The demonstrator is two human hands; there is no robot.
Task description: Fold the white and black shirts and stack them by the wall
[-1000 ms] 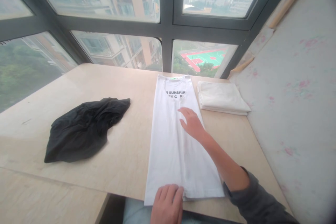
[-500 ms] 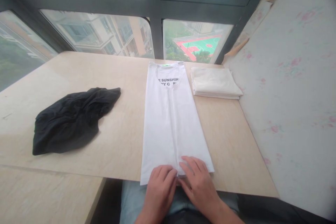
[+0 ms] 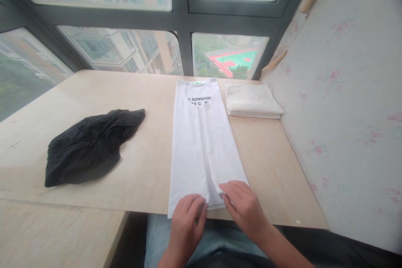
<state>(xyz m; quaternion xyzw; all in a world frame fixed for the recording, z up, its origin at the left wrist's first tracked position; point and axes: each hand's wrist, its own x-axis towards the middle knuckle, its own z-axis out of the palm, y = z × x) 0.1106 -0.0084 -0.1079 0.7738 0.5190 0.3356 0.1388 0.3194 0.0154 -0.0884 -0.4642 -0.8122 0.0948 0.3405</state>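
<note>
A white T-shirt [image 3: 191, 146] lies lengthwise before me, both sides folded in so their edges meet along the middle. Dark printed letters show inside its neckline at the far end. My left hand [image 3: 190, 217] is closed at the near hem, thumb and fingers pinching the inner edge of the left flap. On the other side, my right hand [image 3: 243, 205] pinches the inner edge of the right flap and holds it slightly raised. Between the two hands the flaps stand apart, showing the layer of cloth beneath.
A crumpled black garment [image 3: 94, 146] lies on the table [image 3: 150, 167] to the left. Folded whitish cloth [image 3: 253, 100] is stacked at the far right, by the papered wall [image 3: 345, 113]. Windows [image 3: 184, 21] rise behind the table's far edge.
My hands have moved apart, the right one going right and slightly up with the flap's edge. A gap has opened between the flaps at the hem. The camera view has tilted up slightly.
</note>
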